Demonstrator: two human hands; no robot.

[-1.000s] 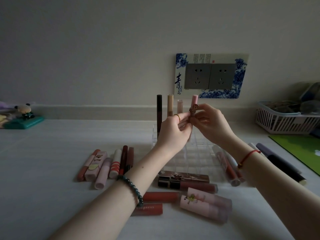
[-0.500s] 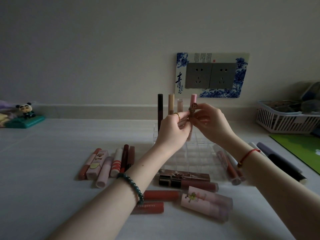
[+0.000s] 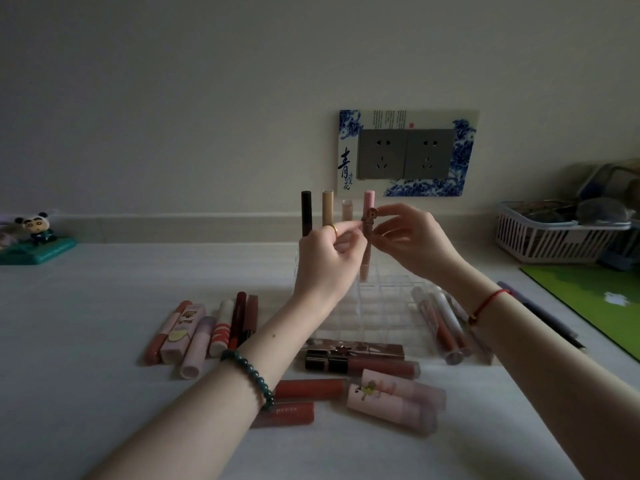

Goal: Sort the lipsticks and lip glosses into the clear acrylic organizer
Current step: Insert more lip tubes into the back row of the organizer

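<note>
A clear acrylic organizer (image 3: 384, 306) stands mid-table. In its back row stand a black tube (image 3: 306, 213), a tan tube (image 3: 327, 207), a pale tube (image 3: 347, 210) and a pink tube (image 3: 369, 199). Above the organizer my left hand (image 3: 329, 265) and my right hand (image 3: 412, 242) both pinch a slim lip gloss (image 3: 367, 225) with a small round charm at its top, held upright. Loose lipsticks lie left of the organizer (image 3: 204, 332), in front of it (image 3: 360, 365) and to its right (image 3: 441, 323).
A white slatted basket (image 3: 550, 237) with items sits at the back right, a green mat (image 3: 595, 299) beside it. Dark pens (image 3: 540, 315) lie near my right forearm. A panda figurine on a teal stand (image 3: 36, 239) is at the far left. Wall sockets (image 3: 407, 154) are behind.
Both hands stay at the same spot above the organizer, still pinching the charm-topped gloss; the fingers shifted only slightly.
</note>
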